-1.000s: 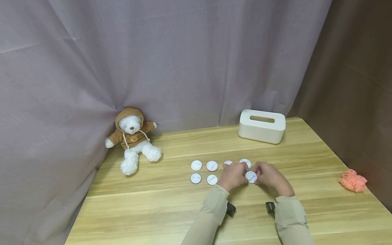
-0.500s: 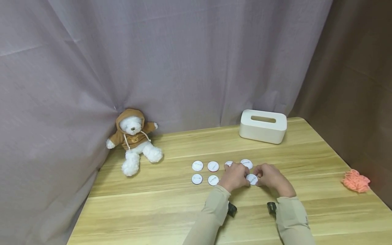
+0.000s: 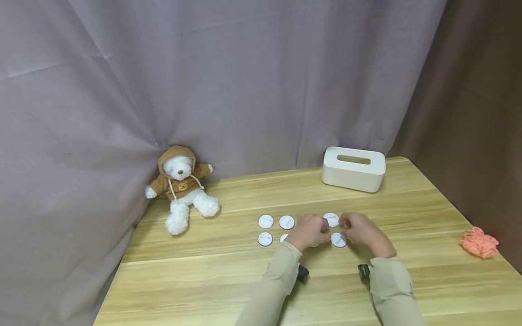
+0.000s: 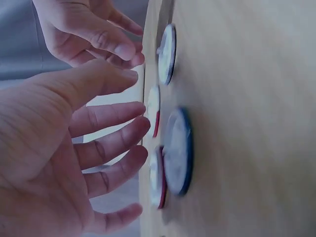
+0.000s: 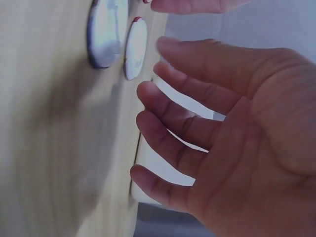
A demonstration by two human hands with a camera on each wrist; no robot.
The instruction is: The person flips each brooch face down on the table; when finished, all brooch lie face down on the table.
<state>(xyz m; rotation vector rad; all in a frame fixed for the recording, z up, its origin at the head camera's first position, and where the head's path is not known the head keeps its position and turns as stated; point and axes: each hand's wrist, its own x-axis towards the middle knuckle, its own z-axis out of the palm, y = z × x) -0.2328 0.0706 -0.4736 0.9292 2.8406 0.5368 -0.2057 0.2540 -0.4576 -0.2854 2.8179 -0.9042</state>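
Round pin-back badges lie face down in two rows on the wooden table, white backs and pins up. My right hand (image 3: 364, 233) hovers beside the front row's right-end badge (image 3: 338, 240), with relaxed fingers and nothing in them. Just left of that badge is my left hand (image 3: 308, 232), which covers parts of other badges. In the left wrist view its fingers are spread loosely, apart from a blue-rimmed badge (image 4: 177, 150). The right wrist view shows the right fingertips off the table, near a red-edged badge (image 5: 136, 49).
A white plush bear (image 3: 181, 190) in a brown hoodie sits at the back left. Behind the badges, toward the right, stands a cream tissue box (image 3: 354, 170). A coral yarn bundle (image 3: 479, 242) lies near the right edge. Grey curtain (image 3: 244, 90) hangs behind the table.
Both hands held the right-end front badge between them and lowered it to the table. Now they have let go, the left hand drawing away to the left.
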